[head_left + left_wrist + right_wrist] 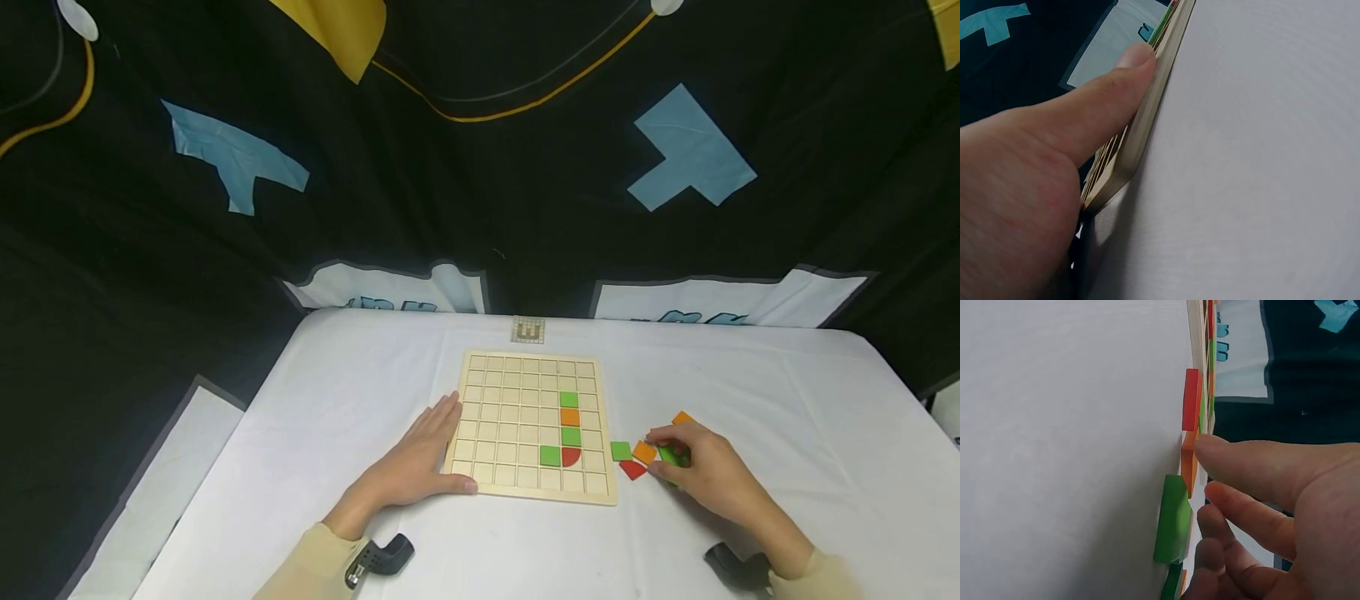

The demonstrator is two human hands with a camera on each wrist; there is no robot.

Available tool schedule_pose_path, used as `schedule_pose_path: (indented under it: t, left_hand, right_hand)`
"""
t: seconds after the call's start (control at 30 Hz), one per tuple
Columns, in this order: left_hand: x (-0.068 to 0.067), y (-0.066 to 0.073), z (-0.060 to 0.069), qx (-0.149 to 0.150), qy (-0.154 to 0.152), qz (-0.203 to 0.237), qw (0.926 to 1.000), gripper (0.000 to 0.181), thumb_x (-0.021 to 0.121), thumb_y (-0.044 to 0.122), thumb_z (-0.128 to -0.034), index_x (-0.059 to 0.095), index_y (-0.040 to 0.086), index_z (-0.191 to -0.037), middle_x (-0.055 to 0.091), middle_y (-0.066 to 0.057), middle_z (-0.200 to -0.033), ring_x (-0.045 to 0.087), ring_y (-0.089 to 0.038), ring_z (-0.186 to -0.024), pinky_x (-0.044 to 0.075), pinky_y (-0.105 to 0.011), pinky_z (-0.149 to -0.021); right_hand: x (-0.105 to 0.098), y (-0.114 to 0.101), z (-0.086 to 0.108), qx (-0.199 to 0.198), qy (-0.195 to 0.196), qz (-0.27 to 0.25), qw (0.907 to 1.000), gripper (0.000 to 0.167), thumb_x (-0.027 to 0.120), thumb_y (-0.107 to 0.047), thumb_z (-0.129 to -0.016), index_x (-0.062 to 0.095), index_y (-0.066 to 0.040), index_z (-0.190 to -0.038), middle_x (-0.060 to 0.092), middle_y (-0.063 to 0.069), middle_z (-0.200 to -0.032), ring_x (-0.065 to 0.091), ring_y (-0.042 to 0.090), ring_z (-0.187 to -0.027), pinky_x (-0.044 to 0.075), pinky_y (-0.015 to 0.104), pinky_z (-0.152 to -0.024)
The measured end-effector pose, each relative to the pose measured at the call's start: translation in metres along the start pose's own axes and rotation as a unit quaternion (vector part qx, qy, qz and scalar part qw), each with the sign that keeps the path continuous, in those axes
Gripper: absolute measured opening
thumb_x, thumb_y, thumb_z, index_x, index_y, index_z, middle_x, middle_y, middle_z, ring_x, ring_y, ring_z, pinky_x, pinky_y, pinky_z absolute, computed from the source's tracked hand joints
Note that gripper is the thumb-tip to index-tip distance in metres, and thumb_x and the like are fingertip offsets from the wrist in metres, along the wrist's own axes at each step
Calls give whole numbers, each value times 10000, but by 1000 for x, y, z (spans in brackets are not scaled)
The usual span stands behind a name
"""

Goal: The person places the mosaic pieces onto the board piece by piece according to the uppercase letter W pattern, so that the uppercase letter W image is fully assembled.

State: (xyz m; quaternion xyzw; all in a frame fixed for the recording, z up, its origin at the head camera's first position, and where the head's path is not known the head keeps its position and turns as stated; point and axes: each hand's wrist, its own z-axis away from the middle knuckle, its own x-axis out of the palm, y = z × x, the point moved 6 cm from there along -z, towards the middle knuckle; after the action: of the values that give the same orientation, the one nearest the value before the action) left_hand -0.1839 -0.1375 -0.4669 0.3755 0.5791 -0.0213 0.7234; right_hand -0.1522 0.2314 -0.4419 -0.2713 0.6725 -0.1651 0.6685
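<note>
A square wooden grid board [517,367] lies on the white table. Several coloured tiles sit in its cells: green ones, an orange square [570,417] and a red rounded piece [572,457]. My left hand [423,458] rests along the board's left edge, its thumb on the front edge. To the right of the board, my right hand [712,471] hovers over loose tiles, thumb and fingertips apart with nothing visible between them. Near its fingers lie a green tile [1172,519], an orange tile [1189,462] and a red tile [1192,400]. The palm partly hides other tiles.
Another orange tile [682,417] lies beyond the right hand. A loose green square [620,451] is close to the board's right edge. Behind the board, a small gridded marker [528,330] lies at the table's back edge, before a black curtain [480,200].
</note>
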Motion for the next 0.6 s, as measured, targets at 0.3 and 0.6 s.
schedule_pose_path:
  t: [0.3,0.6]
  left_hand:
    - [0,0,0,-19,-23,-62,10000,1203,701,660,-814,114,-59,-1580,17,-165,-1678,5,-296,-1546,54,-470,-1248]
    - [1,-2,1,-31,-16,-54,10000,1205,697,668,-814,112,-54,-1582,16,-159,-1680,2,-293,-1546,52,-466,-1249]
  right_hand:
    - [2,-2,-2,-107,-126,317,9994,318,836,-120,-808,745,-72,-1109,709,64,-1119,620,216,-957,542,404,-810]
    - [5,-6,-4,-187,-176,561,9981,287,811,-108,-820,764,-90,-1103,652,20,-1053,554,190,-921,511,403,-798]
